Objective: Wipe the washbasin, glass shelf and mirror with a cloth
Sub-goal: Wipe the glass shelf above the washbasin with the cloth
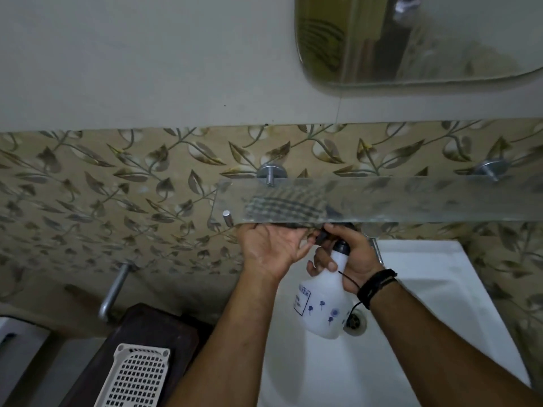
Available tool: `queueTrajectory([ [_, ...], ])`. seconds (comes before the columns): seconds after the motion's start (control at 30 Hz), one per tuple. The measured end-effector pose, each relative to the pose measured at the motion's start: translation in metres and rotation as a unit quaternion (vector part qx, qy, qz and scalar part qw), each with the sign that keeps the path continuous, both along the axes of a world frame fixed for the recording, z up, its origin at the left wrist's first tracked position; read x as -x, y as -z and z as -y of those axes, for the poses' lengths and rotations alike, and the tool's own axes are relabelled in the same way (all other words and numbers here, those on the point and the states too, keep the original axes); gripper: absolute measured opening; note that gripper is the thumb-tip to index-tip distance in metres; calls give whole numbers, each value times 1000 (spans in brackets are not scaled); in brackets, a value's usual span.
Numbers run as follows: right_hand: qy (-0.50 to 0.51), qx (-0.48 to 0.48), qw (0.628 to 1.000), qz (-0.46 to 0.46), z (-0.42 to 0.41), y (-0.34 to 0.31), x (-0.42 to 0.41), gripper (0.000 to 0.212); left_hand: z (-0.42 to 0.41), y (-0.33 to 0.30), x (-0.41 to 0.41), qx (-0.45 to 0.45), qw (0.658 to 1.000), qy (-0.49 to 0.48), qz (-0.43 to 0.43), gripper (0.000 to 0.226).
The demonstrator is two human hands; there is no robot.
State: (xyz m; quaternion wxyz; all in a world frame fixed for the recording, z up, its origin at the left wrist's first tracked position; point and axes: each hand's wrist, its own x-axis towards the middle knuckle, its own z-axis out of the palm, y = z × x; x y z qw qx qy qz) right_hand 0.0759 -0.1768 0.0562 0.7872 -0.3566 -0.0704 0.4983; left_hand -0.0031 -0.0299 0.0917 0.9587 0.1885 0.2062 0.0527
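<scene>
A checked cloth (286, 205) shows through the frosted glass shelf (426, 198), pressed against its underside. My left hand (269, 251) reaches up under the shelf's front edge and holds the cloth there; its fingertips are hidden by the glass. My right hand (349, 254) grips the neck of a white spray bottle (321, 301) with a black nozzle, held just below the shelf and over the white washbasin (435, 277). The mirror (417, 39) hangs on the wall at the upper right.
The basin's drain (357, 320) sits behind the bottle. A metal pipe (113, 292) juts from the leaf-patterned tiles at the left. A dark wooden stand (152, 333) beside the basin carries a white perforated basket (135, 374). Metal brackets (271, 173) hold the shelf.
</scene>
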Motion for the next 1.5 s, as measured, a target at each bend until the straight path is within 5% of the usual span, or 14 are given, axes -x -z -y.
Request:
queueTrajectory([
  [0.17,6,-25,1000,3,34,2,-15,24,31,-9,-22,23,999,31,16,81],
  [0.5,-6,-43,999,-23,70,1,-27,32,39,-3,-11,29,993,-116,22,60],
  [0.87,57,-21,998,-13,152,-12,-61,25,153,-21,-72,67,998,10,6,64],
  [1.37,141,18,990,-1,260,11,-85,54,253,-26,-135,46,990,131,15,78],
  [1.5,195,46,979,21,298,11,-83,40,286,-16,-162,71,981,178,25,72],
])
